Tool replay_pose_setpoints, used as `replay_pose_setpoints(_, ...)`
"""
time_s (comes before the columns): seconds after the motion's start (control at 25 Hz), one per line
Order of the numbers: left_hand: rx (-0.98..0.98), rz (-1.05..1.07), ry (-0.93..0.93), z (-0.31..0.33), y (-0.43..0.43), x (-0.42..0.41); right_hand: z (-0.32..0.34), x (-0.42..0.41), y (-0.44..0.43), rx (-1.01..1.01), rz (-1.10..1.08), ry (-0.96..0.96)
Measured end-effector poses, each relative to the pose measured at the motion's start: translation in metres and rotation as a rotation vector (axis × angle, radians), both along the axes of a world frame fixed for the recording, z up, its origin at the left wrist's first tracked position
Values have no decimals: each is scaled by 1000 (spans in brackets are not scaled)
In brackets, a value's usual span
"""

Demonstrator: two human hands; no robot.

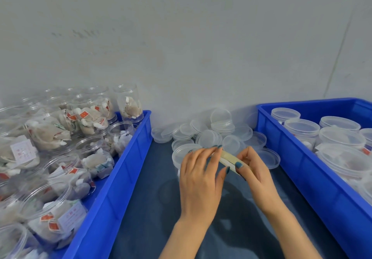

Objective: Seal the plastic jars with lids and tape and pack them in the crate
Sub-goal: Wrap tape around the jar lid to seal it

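Grey wall backs a dark tabletop point(153, 198) with two glossy blue plastic crates. The left crate point(112, 188) holds clear open jars point(60, 170) of tea bags (too crowded to count). Round transparent lids point(207, 136) lie heaped between the crates. The left hand point(198, 176) and right hand point(253, 170) pinch one cream tape roll point(228, 158). Lidded jars point(302, 130) fill the right crate point(302, 170).

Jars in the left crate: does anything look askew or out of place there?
Yes: many open jars in the left crate lie tipped in a heap, lidless. Lidded jars in the right crate stand upright.
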State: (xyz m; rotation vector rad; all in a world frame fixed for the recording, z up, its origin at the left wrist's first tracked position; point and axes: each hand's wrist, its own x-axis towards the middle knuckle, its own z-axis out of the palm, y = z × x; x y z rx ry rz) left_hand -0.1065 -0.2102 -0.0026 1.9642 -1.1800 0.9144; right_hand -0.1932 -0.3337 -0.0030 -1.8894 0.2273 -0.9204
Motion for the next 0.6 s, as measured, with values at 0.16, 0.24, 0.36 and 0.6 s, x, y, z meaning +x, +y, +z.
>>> replay_pose_setpoints(0.16, -101, -16, 35, -6, 0, -2, 0, 1, 4, -115, -69, -12)
replay_pose_setpoints(0.24, -207, -39, 52, -5, 1, -1, -1, 2, 6, -186, -99, -23)
replay_pose_setpoints(0.36, -398, -101, 203, -1, 2, -3, -3, 4, 10, -330, -162, -26)
replay_pose_setpoints(0.6, -479, -119, 489, 4, 6, -3, -6, 7, 14, -511, -238, 0)
